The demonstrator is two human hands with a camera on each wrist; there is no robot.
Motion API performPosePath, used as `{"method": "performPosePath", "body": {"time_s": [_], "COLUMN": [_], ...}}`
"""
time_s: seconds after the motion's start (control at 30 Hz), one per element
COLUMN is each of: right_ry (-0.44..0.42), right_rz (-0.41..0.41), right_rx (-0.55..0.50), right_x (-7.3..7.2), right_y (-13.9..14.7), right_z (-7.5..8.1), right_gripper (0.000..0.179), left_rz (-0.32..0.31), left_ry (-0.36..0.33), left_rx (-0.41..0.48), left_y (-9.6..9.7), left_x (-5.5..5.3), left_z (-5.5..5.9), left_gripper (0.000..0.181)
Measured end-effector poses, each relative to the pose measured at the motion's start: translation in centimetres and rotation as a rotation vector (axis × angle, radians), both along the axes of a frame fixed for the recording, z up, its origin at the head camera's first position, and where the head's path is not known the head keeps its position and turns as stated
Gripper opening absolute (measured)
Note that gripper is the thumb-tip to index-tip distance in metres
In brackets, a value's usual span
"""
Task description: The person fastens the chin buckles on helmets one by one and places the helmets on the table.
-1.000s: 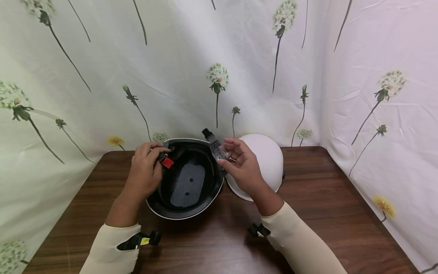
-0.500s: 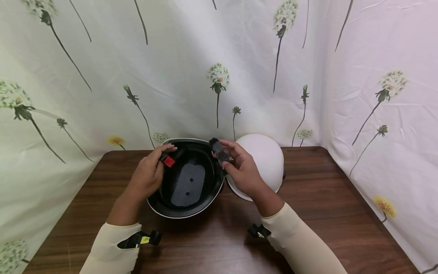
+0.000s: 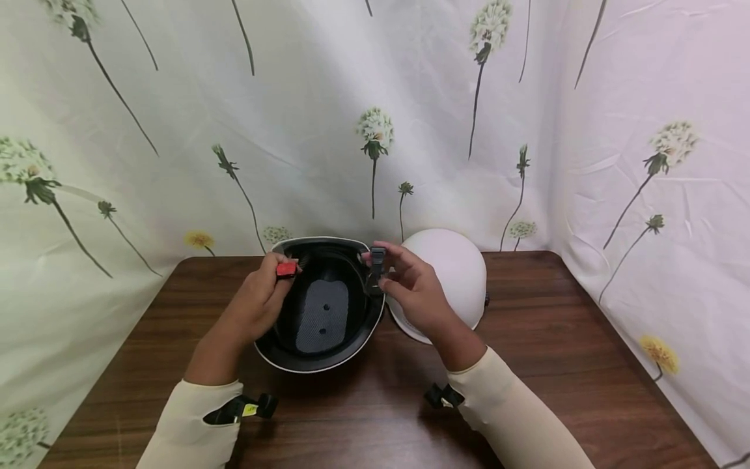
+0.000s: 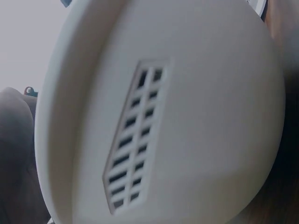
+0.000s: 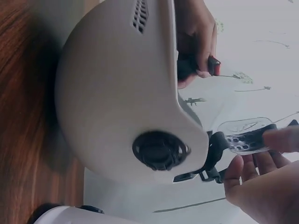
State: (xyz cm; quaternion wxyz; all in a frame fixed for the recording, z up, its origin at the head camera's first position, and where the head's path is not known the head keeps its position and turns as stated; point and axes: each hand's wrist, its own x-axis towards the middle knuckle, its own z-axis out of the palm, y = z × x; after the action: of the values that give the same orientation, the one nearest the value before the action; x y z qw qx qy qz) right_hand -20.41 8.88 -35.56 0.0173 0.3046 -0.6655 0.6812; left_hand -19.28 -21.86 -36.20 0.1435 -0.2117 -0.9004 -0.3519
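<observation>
A helmet (image 3: pixel 322 365) lies upside down on the table, its black lining facing up. My left hand (image 3: pixel 253 296) is over its left rim and pinches a red and black buckle (image 3: pixel 286 270). At the right rim, my right hand (image 3: pixel 415 286) pinches the black chin strap (image 3: pixel 377 259) between thumb and fingers. A clear chin cup (image 5: pixel 245 125) surrounds part of that strap in the right wrist view. The two buckle ends are apart. In the left wrist view the helmet's white shell with slotted vents (image 4: pixel 135 135) fills most of the frame.
A second white helmet (image 3: pixel 451 280) stands dome up just right of the first, beneath my right hand. The brown wooden table (image 3: pixel 363 423) has its back edge against a flower-printed curtain (image 3: pixel 305 130). A black round fitting (image 5: pixel 161 150) sits on the first helmet's side.
My left hand has moved slightly right, and the red buckle has turned nearly level. In my right hand the strap end has swung from leaning left to upright.
</observation>
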Motion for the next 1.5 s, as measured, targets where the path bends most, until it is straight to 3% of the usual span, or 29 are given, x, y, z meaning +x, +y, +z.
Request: {"method": "performPosePath", "body": {"time_s": [0.17,0.43,0.6,1.0,1.23,1.33,1.5], "right_ry": [-0.042,0.031,0.013,-0.024,-0.134,-0.168,-0.177], "right_rz": [0.08,-0.044,-0.055,-0.011,0.006,0.017,0.012], "right_rx": [-0.048,-0.046,-0.047,-0.081,-0.141,-0.182,-0.163], "right_x": [0.2,0.3,0.5,0.9,0.5,0.3,0.0], "right_y": [-0.2,-0.8,-1.0,-1.5,-2.7,-3.2,-3.8], "right_z": [-0.2,-0.5,-0.5,-0.1,0.3,0.5,0.9], "right_gripper": [0.055,0.043,0.04,0.042,0.034,0.034,0.034], "left_rz": [-0.001,0.005,0.011,0.014,-0.03,-0.045,-0.03], "left_ry": [-0.023,-0.009,-0.011,0.209,0.321,0.309,0.203], "left_rx": [-0.037,-0.109,-0.11,-0.147,-0.086,-0.059,-0.05], "left_y": [-0.2,-0.3,-0.2,-0.4,-0.6,-0.7,-0.8], "left_x": [0.0,0.1,0.0,-0.2,-0.5,-0.6,-0.3], "left_z": [0.1,0.4,0.4,0.0,-0.6,-0.6,-0.3], "left_gripper": [0.02,0.027,0.025,0.026,0.038,0.047,0.053]}}
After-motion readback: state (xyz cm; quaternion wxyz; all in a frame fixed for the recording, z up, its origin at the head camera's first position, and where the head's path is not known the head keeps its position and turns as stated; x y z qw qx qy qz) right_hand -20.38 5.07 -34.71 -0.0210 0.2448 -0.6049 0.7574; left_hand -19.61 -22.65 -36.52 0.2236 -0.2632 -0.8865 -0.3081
